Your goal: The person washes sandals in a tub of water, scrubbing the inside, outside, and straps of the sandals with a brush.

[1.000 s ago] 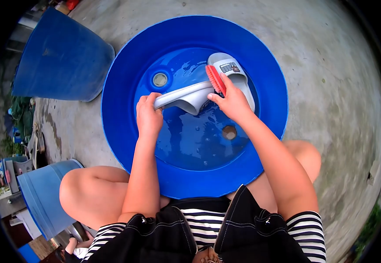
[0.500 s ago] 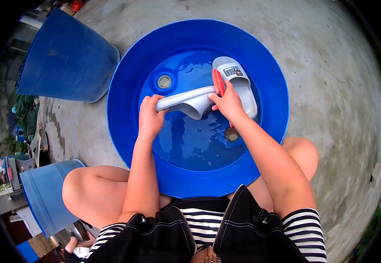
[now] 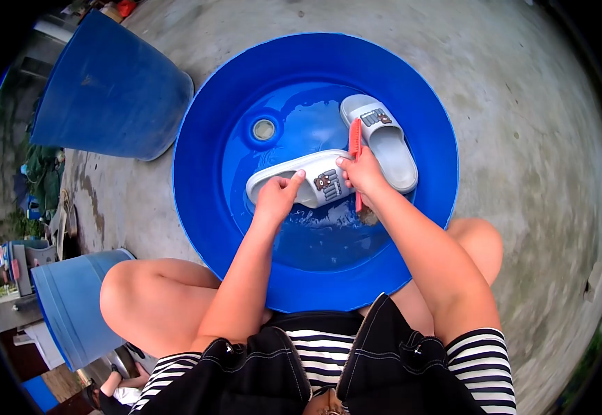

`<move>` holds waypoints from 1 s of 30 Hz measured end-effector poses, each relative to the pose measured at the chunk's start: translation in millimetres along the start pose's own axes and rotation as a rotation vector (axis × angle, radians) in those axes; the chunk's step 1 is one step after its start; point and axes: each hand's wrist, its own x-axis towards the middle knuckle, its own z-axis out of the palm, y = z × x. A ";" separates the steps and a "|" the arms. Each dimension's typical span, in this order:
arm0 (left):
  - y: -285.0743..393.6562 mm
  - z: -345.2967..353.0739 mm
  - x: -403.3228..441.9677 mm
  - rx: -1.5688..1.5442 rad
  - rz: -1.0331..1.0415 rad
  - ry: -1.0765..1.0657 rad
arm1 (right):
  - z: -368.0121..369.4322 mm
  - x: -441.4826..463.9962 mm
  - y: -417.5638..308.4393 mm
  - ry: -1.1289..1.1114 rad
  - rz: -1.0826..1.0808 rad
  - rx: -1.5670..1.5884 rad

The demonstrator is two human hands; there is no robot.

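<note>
A pale grey slipper (image 3: 318, 194) with a bear picture on its strap lies top side up in the blue tub (image 3: 245, 90), its heel toward the left. My left hand (image 3: 277, 197) grips its near side, thumb on the footbed. My right hand (image 3: 365, 171) is closed round a red brush (image 3: 355, 135) held upright against the slipper's toe end, with the thumb near the strap. To the right, the matching slipper (image 3: 396, 155) rests in the tub, partly behind my right hand. Shallow water (image 3: 315, 245) covers the tub floor.
A large blue bucket (image 3: 114, 90) stands at the upper left of the tub, and a lighter blue barrel (image 3: 79, 297) at the lower left. Concrete floor (image 3: 522, 152) surrounds the tub. Another person's arm (image 3: 111, 382) shows at the bottom left.
The held slipper has turned from its side to strap upward and come lower in the tub. My left hand has shifted right along it. The brush has moved slightly toward me.
</note>
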 end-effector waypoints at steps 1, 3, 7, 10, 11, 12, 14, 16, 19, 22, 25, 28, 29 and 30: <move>-0.2 7.1 -4.1 -0.055 -0.025 -0.055 | 0.2 -0.6 0.2 -0.046 0.020 0.057; -1.6 18.9 -9.3 -0.113 -0.056 -0.111 | 0.8 -5.4 -1.0 -0.174 -0.005 0.073; -17.1 17.3 -0.8 -0.539 -0.020 -0.041 | -2.1 -18.7 -15.5 -0.396 0.008 0.042; -16.2 5.9 3.2 -0.477 0.129 0.211 | -6.8 -14.5 -4.3 -0.212 0.029 -0.314; -13.6 4.7 3.6 -0.493 0.159 0.223 | -11.5 0.9 15.2 -0.150 0.072 -0.440; -12.7 3.5 3.3 -0.507 0.188 0.236 | -20.1 32.5 53.3 -0.044 0.012 -0.810; -20.4 9.7 8.1 -0.460 0.198 0.281 | -29.7 34.0 76.2 0.146 -0.112 -0.873; -14.0 13.5 3.7 -0.424 0.201 0.325 | -27.0 20.7 65.1 0.044 -0.092 -0.782; -8.3 9.9 5.0 -0.582 0.165 0.245 | -2.8 -13.1 19.9 -0.566 0.116 0.052; -5.9 3.1 4.5 -0.678 0.076 0.149 | 16.7 -57.4 -50.1 -0.697 -0.226 -0.464; 1.3 -0.4 0.7 -0.703 0.162 0.028 | 24.9 -63.7 -30.6 -0.112 -0.813 -0.781; 9.5 2.3 -1.8 -0.666 0.248 -0.037 | 10.5 -67.4 -53.7 -0.226 -0.744 -0.944; 4.5 4.8 2.5 -0.587 0.250 0.011 | 8.0 -71.4 -55.3 -0.258 -0.803 -0.887; 11.6 3.5 -1.3 -0.589 0.250 0.013 | 7.6 -72.2 -54.6 -0.259 -0.804 -0.889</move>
